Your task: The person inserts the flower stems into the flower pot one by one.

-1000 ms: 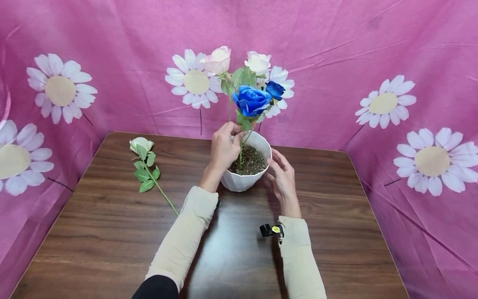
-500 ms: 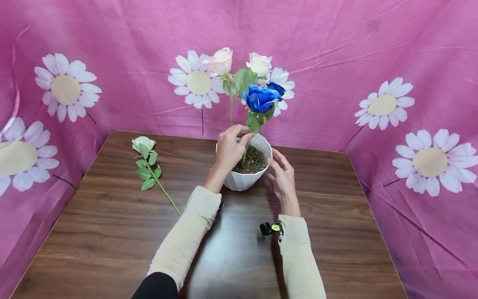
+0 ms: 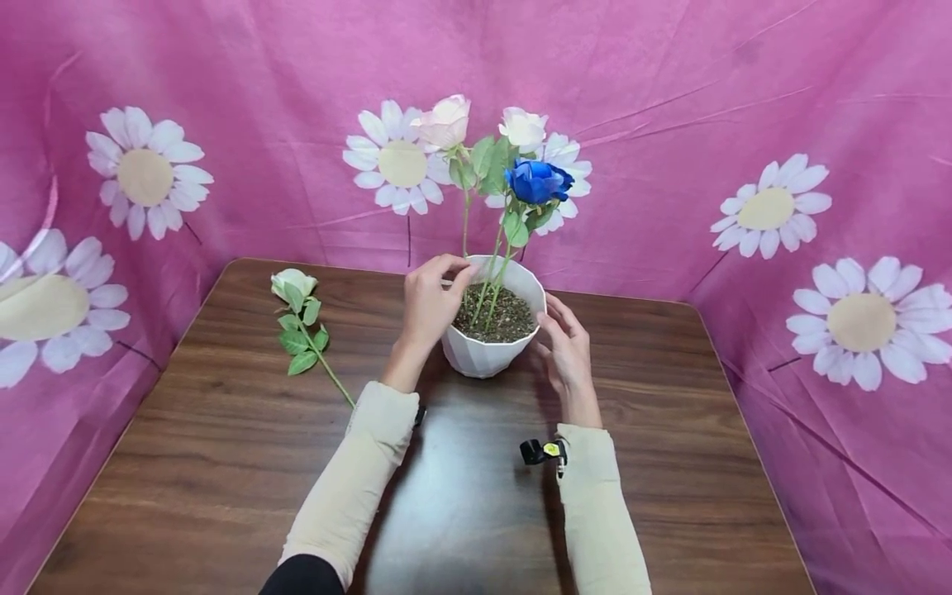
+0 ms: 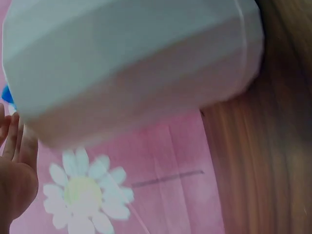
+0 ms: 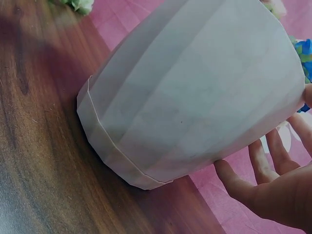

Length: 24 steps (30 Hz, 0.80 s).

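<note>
A white faceted flowerpot (image 3: pixel 483 357) filled with dark soil (image 3: pixel 513 318) stands on the table. In it, upright, are a pale pink rose (image 3: pixel 444 122), a whitish rose (image 3: pixel 524 128) and a blue rose (image 3: pixel 537 182), with a darker blue bloom mostly hidden behind it. My left hand (image 3: pixel 431 299) is at the pot's left rim, fingers loosely bent, with no stem between them. On the right, my right hand (image 3: pixel 568 351) rests against the pot; its spread fingers (image 5: pixel 263 161) touch the wall in the right wrist view.
A white rose (image 3: pixel 293 285) with a leafy stem lies on the brown wooden table (image 3: pixel 669 496), left of my left arm. Pink cloth (image 3: pixel 632 74) printed with large daisies hangs behind and at both sides. A small black device (image 3: pixel 531 452) sits at my right cuff.
My left hand has let go of the blue rose's stem and drawn back left to the rim. The blue rose has shifted right, in front of the other blue bloom. My right hand stays put.
</note>
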### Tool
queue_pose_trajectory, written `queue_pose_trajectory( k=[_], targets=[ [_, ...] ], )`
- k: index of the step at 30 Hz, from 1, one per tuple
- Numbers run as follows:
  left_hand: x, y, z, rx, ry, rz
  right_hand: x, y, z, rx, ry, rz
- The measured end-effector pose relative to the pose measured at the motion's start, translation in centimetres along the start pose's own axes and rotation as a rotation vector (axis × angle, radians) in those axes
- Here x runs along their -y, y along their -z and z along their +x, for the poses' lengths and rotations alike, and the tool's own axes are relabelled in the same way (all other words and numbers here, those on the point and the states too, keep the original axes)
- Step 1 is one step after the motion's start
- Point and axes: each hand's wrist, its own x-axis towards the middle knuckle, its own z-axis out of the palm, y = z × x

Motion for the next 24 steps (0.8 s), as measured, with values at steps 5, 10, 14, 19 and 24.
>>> queue_pose_trajectory(
  k=[5, 10, 14, 19, 24],
  targets=[
    [1.6, 2.9, -0.5, -0.034, 0.11, 0.036, -0.1, 0.1, 0.0, -0.002, 0.001, 0.007],
    [3.7, 6.2, -1.6, -0.109, 0.304, 0.062, -0.1, 0.0, 0.2, 0.005, 0.003, 0.009],
    [5.6, 8.4, -2.6, -0.168, 0.429, -0.001, 0.0, 0.1, 0.4, 0.002, 0.013, 0.007],
    [7.7, 11.7, -4.1, -0.22, 0.564, -0.103, -0.2, 0.2, 0.5, 0.001, 0.0, 0.024],
    [9.6, 14.5, -6.3, -0.322, 0.826, -0.323, -0.2, 0.1, 0.3, 0.006, -0.009, 0.028]
  ],
)
